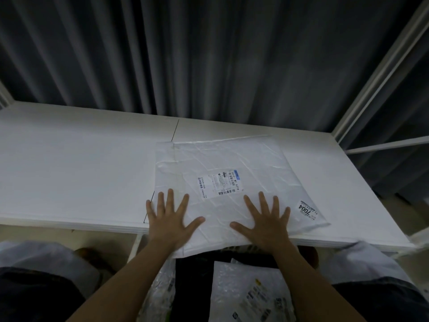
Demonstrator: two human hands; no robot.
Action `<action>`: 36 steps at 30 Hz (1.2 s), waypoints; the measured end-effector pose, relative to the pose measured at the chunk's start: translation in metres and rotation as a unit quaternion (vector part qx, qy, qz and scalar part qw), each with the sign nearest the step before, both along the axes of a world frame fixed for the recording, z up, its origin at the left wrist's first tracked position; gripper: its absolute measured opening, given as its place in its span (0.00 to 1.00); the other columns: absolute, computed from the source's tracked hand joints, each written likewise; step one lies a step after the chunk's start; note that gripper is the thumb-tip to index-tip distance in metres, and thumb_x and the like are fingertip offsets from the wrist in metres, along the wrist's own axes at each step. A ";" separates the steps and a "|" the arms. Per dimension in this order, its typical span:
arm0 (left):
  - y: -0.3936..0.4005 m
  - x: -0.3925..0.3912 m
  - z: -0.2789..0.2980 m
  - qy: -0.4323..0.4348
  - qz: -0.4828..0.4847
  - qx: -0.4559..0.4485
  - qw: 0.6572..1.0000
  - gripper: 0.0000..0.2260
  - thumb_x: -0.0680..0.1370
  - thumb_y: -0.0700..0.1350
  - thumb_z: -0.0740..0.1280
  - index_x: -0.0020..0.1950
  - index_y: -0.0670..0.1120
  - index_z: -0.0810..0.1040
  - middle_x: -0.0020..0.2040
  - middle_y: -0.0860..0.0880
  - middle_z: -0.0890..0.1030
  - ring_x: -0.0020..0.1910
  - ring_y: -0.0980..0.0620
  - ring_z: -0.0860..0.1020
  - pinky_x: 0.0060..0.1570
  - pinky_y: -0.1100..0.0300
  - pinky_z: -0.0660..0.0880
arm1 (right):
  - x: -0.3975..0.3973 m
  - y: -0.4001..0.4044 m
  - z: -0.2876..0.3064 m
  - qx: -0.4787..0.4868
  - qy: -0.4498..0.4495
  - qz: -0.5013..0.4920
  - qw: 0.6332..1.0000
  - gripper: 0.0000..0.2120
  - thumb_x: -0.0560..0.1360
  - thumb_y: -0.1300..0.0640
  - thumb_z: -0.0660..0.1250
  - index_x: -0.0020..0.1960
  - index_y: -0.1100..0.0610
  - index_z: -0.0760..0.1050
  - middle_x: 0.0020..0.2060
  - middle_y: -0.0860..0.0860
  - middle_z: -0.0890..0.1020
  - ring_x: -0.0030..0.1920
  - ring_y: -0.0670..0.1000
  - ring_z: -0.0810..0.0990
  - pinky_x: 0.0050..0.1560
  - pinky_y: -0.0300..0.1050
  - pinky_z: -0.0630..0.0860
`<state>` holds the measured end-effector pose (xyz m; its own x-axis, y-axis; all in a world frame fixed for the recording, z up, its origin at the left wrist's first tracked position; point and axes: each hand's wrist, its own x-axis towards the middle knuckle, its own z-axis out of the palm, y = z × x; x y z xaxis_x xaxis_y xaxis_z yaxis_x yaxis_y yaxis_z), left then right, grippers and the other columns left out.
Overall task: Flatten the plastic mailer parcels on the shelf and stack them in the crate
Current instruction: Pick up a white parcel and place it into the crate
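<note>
A white plastic mailer parcel (232, 163) lies flat on the white shelf (76, 163), right of its middle, its near edge hanging over the shelf's front. It carries a printed shipping label and a "7004" sticker at the right corner. My left hand (169, 217) presses on the parcel's near left corner with fingers spread straight. Spread the same way, my right hand (264, 221) presses the near right part. Below the shelf edge, more mailer parcels (250, 296) lie in a dark space; the crate itself cannot be made out.
A dark pleated curtain (209, 54) hangs behind the shelf. A white frame post (380, 66) rises at the right. The left half of the shelf is bare white board. Grey sleeves show at both lower corners.
</note>
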<state>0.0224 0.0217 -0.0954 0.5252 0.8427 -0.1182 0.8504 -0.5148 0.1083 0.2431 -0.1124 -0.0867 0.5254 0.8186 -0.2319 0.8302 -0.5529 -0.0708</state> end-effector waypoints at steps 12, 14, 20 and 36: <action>0.001 0.002 0.001 0.017 -0.002 -0.004 1.000 0.45 0.61 0.77 0.28 0.77 0.60 0.38 0.78 0.44 0.36 0.76 0.41 0.34 0.70 0.38 0.32 | 0.004 0.002 0.003 -0.010 0.036 -0.010 0.999 0.45 0.61 0.18 0.42 0.74 0.33 0.36 0.77 0.46 0.36 0.75 0.59 0.33 0.70 0.67 0.33; 0.002 0.001 0.007 0.038 -0.013 -0.015 0.999 0.45 0.62 0.77 0.28 0.77 0.60 0.38 0.77 0.44 0.36 0.75 0.41 0.34 0.70 0.37 0.32 | 0.004 -0.001 0.010 -0.012 0.025 0.004 1.000 0.44 0.63 0.19 0.41 0.75 0.34 0.42 0.78 0.47 0.43 0.76 0.59 0.41 0.72 0.65 0.40; 0.019 0.002 0.034 0.080 -0.023 -0.069 0.994 0.33 0.75 0.68 0.52 0.76 0.56 0.50 0.78 0.43 0.40 0.75 0.40 0.33 0.70 0.35 0.37 | 0.022 -0.017 0.017 0.188 -0.045 0.079 0.978 0.37 0.71 0.26 0.46 0.62 0.49 0.77 0.59 0.54 0.75 0.58 0.59 0.74 0.61 0.57 0.71; 0.024 0.023 -0.003 0.026 -0.012 -0.008 1.000 0.42 0.63 0.80 0.34 0.73 0.65 0.32 0.76 0.44 0.31 0.74 0.39 0.31 0.68 0.32 0.34 | 0.041 -0.015 -0.012 0.045 -0.027 -0.039 0.998 0.44 0.62 0.18 0.36 0.73 0.34 0.33 0.76 0.50 0.32 0.74 0.63 0.31 0.70 0.68 0.33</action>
